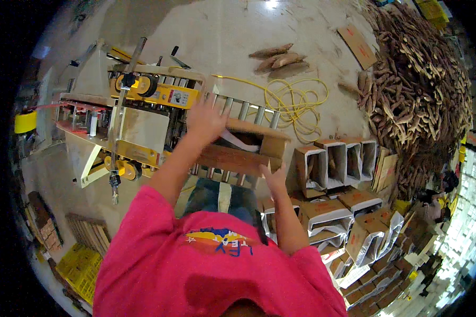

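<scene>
In front of me a long cardboard box lies on the roller conveyor, its top at least partly open with a dark inside. A white strip of liner shows in the opening. My left hand is over the box's left end, smeared by motion, so its grip is unclear. At the near right corner, my right hand grips the box edge with the fingers bent around it. To the left of the box stands a yellow and grey carton-sealing machine.
Roots that look like cassava form a big pile at right, and a few loose roots lie on the floor. A yellow hose is coiled behind the conveyor. Lined cartons stand at my right. A yellow crate sits at lower left.
</scene>
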Demonstrator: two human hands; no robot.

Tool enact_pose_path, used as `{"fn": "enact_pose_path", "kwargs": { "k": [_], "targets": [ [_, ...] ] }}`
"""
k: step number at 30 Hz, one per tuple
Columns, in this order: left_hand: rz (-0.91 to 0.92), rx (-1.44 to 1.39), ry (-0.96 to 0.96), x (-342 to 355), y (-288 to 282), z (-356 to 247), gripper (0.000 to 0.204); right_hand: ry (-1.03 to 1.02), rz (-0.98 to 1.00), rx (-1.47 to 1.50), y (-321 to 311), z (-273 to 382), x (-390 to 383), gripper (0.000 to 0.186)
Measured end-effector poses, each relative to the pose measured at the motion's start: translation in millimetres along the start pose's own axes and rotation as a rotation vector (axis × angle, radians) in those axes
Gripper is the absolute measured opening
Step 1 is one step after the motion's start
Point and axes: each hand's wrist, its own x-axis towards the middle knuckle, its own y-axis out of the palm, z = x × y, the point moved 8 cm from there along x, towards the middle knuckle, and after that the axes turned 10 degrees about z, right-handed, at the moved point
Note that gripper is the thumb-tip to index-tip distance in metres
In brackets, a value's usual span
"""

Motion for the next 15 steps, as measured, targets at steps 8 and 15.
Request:
{"fn": "enact_pose_path", "kwargs": {
  "k": [8,15],
  "targets": [
    [-0.053,-0.096,-0.045,-71.2,42.7,4.0,0.065,0.066,0.009,0.396,-12.6,45.4,18.3,0.085],
    [-0.403,-0.223,-0.196,-90.2,-12.3,115.0,0.067,0.008,-0.105,0.155,13.9,42.4,23.5,0.078]
  ]
}}
